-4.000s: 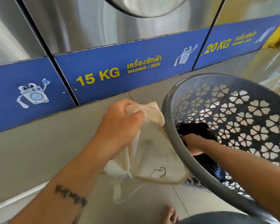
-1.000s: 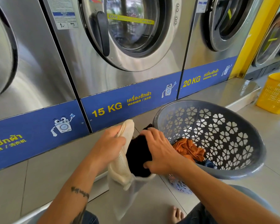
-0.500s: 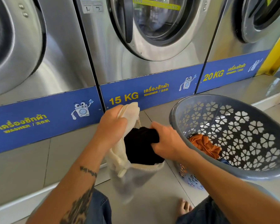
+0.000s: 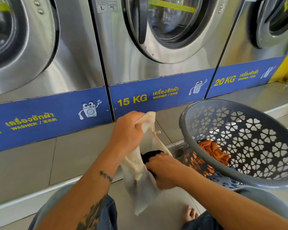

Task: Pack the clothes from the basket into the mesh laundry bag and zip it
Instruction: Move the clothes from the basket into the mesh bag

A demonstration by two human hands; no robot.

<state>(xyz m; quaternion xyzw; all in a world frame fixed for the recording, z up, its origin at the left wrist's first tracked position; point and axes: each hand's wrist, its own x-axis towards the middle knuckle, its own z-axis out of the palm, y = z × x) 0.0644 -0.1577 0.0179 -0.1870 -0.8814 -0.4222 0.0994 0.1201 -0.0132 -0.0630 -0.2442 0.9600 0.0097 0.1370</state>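
Observation:
My left hand [image 4: 129, 131] grips the top edge of the cream mesh laundry bag [image 4: 140, 185] and holds its mouth open above the floor. My right hand [image 4: 163, 170] is pushed into the bag's mouth, closed on a black garment [image 4: 150, 156] that sits mostly inside. To the right the grey plastic basket [image 4: 259, 181] with flower-shaped holes tilts toward me; an orange garment [image 4: 213, 151] lies in it, with a bit of blue cloth [image 4: 223, 177] below. The bag's zip is not visible.
A row of steel front-load washers [image 4: 156, 47] with blue 15 KG and 20 KG strips stands on a tiled step just behind the bag. My bare foot [image 4: 190, 214] and jeans-clad knees are on the tiled floor below.
My right hand took the black garment out of the basket and has pushed it deeper into the bag, now past the knuckles. My left hand keeps its hold on the bag's edge.

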